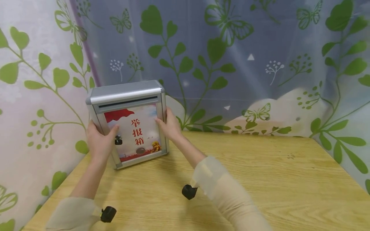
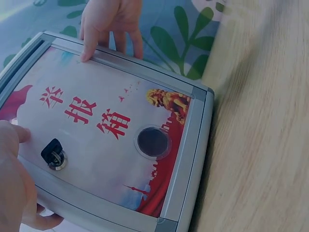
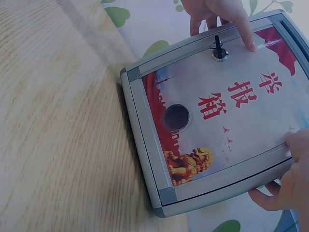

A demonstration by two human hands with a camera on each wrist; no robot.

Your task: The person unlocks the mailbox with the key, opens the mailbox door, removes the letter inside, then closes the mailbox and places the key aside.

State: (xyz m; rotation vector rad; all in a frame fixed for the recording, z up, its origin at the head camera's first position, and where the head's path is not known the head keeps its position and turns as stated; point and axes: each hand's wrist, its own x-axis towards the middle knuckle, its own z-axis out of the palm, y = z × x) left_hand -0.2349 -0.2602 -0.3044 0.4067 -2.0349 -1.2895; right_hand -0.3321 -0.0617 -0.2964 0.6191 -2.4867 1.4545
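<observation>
A silver-framed box (image 1: pixel 148 128) with red characters and a top slot stands slightly tilted at the left of the table. My left hand (image 1: pixel 101 141) grips its left side, thumb on the front panel near a lock with a black key (image 2: pixel 54 153). On the opposite side my right hand (image 1: pixel 170 126) holds the frame, its thumb on the panel's edge. Both hands (image 2: pixel 111 21) also show in the left wrist view, with the round dark window (image 3: pixel 176 117) low on the panel in the right wrist view. The fingers behind the box are partly hidden.
The wooden table (image 1: pixel 260 170) extends to the right and toward me. Behind and beside it hangs a curtain (image 1: pixel 196 54) with green leaves and butterflies. Small black devices (image 1: pixel 189 192) are at both wrists.
</observation>
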